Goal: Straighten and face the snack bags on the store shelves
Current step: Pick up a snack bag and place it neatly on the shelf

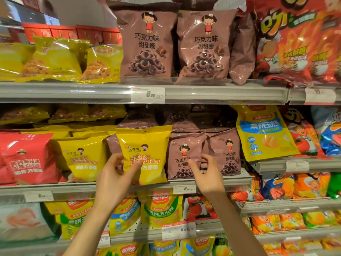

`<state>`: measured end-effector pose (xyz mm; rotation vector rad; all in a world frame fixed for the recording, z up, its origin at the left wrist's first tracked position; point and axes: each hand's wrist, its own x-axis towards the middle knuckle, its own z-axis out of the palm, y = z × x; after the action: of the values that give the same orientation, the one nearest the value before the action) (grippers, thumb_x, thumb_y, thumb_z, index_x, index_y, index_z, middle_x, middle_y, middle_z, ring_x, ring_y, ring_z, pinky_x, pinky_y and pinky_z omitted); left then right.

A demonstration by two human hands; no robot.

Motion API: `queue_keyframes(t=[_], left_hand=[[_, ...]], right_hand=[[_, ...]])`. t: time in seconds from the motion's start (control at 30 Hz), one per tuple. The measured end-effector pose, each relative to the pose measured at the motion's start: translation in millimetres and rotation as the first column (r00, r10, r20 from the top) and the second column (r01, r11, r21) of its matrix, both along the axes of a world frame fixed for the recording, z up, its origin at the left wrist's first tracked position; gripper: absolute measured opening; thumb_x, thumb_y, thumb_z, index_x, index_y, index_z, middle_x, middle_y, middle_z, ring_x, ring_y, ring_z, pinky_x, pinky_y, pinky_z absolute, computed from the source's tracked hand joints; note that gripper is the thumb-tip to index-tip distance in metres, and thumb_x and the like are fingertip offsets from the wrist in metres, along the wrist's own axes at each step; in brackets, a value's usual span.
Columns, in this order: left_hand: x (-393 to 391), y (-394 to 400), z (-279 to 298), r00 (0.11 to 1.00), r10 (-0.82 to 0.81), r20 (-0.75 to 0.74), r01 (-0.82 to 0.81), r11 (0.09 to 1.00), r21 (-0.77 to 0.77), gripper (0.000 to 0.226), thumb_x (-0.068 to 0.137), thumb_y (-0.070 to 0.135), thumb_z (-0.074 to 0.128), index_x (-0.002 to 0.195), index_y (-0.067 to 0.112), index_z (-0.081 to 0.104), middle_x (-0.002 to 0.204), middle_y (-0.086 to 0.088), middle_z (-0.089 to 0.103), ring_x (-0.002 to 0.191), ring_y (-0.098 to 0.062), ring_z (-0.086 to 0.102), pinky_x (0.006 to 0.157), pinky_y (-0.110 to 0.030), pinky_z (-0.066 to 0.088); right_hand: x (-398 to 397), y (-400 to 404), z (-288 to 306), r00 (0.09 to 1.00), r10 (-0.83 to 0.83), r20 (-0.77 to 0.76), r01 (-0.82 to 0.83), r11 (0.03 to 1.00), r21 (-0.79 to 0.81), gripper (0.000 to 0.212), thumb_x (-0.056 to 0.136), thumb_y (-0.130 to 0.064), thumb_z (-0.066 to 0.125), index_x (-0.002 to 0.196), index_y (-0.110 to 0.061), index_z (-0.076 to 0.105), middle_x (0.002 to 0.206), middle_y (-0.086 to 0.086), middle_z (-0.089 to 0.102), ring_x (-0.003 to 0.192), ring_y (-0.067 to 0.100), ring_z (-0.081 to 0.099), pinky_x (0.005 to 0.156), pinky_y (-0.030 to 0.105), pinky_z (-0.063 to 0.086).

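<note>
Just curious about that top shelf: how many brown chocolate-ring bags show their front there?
2: the left chocolate-ring bag and the right chocolate-ring bag beside it. A sideways brown bag stands further right; more may hide behind.

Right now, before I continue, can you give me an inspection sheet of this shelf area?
Surface: middle shelf, fully stocked, price tag on its edge.
Job's things: yellow bag upright, front outward, standing ahead of the brown ones; brown bag beside it, facing out.
Clutter: turned bag on the upper shelf shows its side.
Grips: left hand holds the yellow bag, thumb on its front; right hand at the brown bag's right edge, grip unclear.
Cables: nothing seen.
Surroundings: lower shelf also stocked.
</note>
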<state>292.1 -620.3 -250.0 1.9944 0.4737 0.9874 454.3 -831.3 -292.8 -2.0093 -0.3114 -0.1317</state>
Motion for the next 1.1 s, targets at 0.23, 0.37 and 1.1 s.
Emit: queue_keyframes(t=[0.23,0.37,1.1], left_hand=[[-14.3,6.8,-13.2,0.999,-0.022,-0.027,0.019,0.996,-0.089,0.039,0.081,0.059,0.075,0.104,0.03,0.064,0.093,0.002,0.069,0.082,-0.024,0.067,0.07,-0.049,0.058],[-26.8,9.3,-15.9,0.999,-0.046,-0.007,0.045,0.991,-0.123,0.026,0.079,0.059,0.076,0.1,0.048,0.065,0.096,0.015,0.067,0.07,-0.001,0.064,0.049,-0.023,0.053],[-162.4,204.0,-46.0,0.98,-0.198,-0.017,0.183,0.932,-0.313,0.05,0.072,0.052,0.079,0.109,0.02,0.066,0.075,-0.017,0.066,0.066,-0.04,0.069,0.075,-0.052,0.061]], right_hand=[[-33.2,-7.3,-11.1,0.989,-0.029,0.146,-0.011,0.965,0.261,0.026,0.091,-0.023,0.077,0.11,-0.013,0.063,0.088,0.004,0.067,0.076,0.024,0.065,0.069,0.037,0.057],[-40.6,-7.0,-14.5,0.99,0.132,-0.053,-0.114,0.96,0.254,0.02,0.094,-0.03,0.072,0.112,-0.025,0.065,0.098,-0.009,0.074,0.087,0.001,0.07,0.076,0.018,0.052],[-188.4,151.6,-42.7,0.983,0.104,-0.153,-0.053,0.951,0.305,0.018,0.096,-0.014,0.07,0.113,-0.018,0.066,0.077,0.004,0.063,0.074,0.017,0.058,0.071,0.035,0.048]])
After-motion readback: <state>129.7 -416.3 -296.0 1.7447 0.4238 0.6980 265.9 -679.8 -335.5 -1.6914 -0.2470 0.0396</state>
